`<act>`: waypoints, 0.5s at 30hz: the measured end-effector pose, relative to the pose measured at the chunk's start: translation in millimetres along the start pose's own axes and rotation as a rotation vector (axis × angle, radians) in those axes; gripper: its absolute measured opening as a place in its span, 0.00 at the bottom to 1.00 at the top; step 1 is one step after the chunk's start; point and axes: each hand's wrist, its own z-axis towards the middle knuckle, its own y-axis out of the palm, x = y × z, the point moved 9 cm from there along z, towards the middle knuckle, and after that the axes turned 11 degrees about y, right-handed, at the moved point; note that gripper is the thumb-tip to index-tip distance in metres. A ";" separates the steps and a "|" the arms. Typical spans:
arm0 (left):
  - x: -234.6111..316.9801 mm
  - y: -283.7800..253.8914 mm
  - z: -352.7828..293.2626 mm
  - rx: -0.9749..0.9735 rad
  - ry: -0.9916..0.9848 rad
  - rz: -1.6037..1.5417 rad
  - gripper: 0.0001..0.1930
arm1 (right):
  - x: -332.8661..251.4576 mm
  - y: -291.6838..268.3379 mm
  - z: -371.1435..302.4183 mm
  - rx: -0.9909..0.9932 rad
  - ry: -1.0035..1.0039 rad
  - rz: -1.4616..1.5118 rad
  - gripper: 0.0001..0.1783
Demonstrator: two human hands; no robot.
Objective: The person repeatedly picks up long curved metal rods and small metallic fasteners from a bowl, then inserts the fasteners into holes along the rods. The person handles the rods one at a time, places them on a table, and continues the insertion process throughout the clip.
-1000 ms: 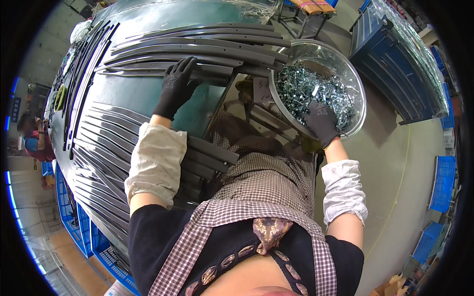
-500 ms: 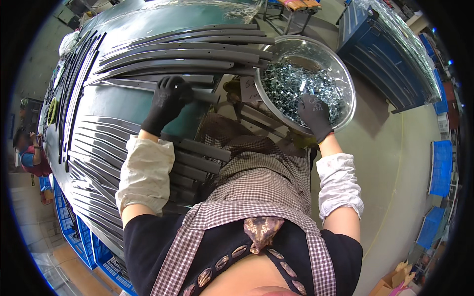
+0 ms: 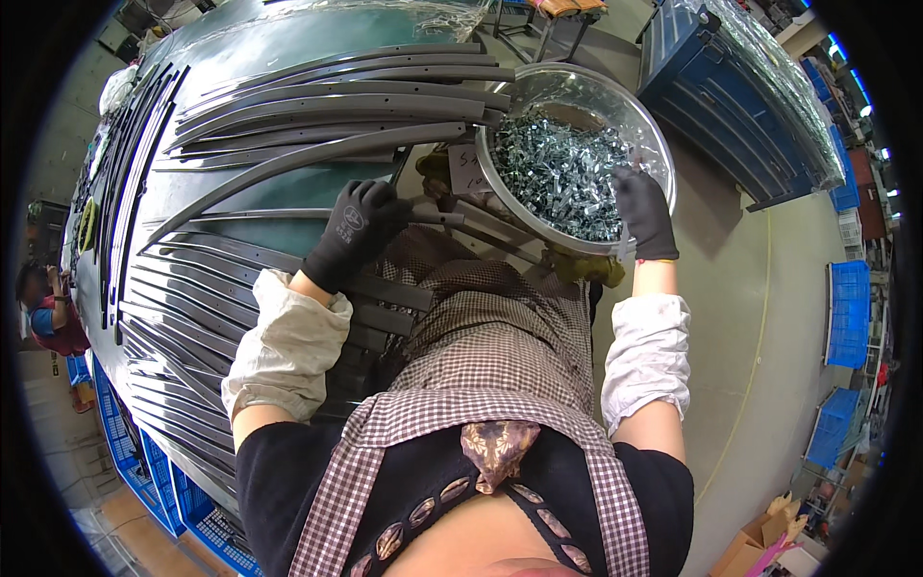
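Note:
My left hand [image 3: 360, 231], in a dark glove, is closed around a long dark strip [image 3: 438, 217]. The strip's end points right, past the table's edge, while the rest runs left over the tabletop. Just beyond it, another curved dark strip [image 3: 317, 154] lies slanted. My right hand [image 3: 644, 213], gloved too, is over the right side of a clear round basin [image 3: 670, 171] with its fingers closed. A small silvery metal piece [image 3: 625, 238] shows beside its fingers; its exact shape is hard to make out. Small shiny metal clips [image 3: 558, 173] are heaped in the basin.
Rows of dark strips [image 3: 221, 308] cover the near side of the green table [image 3: 250, 38], with more at the far side. A blue cabinet [image 3: 731, 106] stands at right. Blue crates [image 3: 154, 471] sit below the table's left; a person [image 3: 60, 313] is beyond.
My left hand has come nearer and right with the strip. My right hand has drawn back from the heap toward the basin's right side. A curved strip now lies slanted beyond my left hand.

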 end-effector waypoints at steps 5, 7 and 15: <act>20.4 1.8 5.5 -0.085 0.099 -0.051 0.19 | 38.9 11.0 6.1 -0.153 0.302 0.746 0.07; 19.6 4.3 0.0 -0.113 0.085 -0.080 0.22 | 42.9 27.0 0.0 -0.183 0.345 0.776 0.07; -5.7 -13.3 -14.6 -0.058 -0.044 -0.061 0.23 | 19.5 86.6 -45.1 -0.273 0.204 0.721 0.12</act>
